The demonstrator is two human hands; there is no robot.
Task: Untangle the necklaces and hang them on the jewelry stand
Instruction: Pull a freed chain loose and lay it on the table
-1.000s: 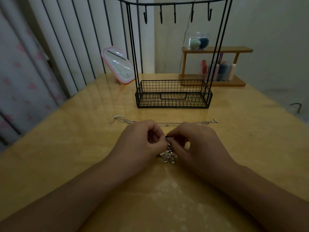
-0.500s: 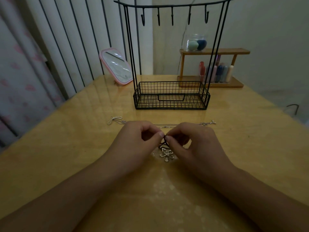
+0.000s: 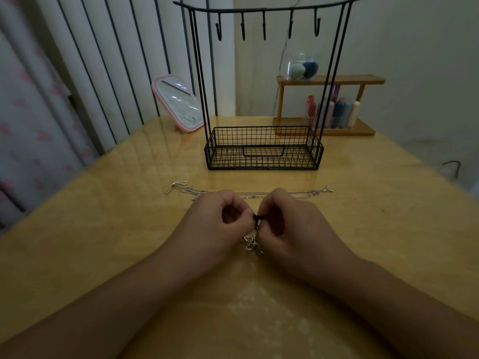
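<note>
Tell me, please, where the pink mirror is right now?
The pink mirror leans at the table's far left, just left of the jewelry stand.

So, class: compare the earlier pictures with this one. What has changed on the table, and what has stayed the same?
Little moved. Both hands keep pinching the small dark piece between their fingers, the left hand and right hand edging slightly away from the body. The silver flower pendant stays below them. The chain behind, the jewelry stand and its bare hooks are unchanged.
</note>
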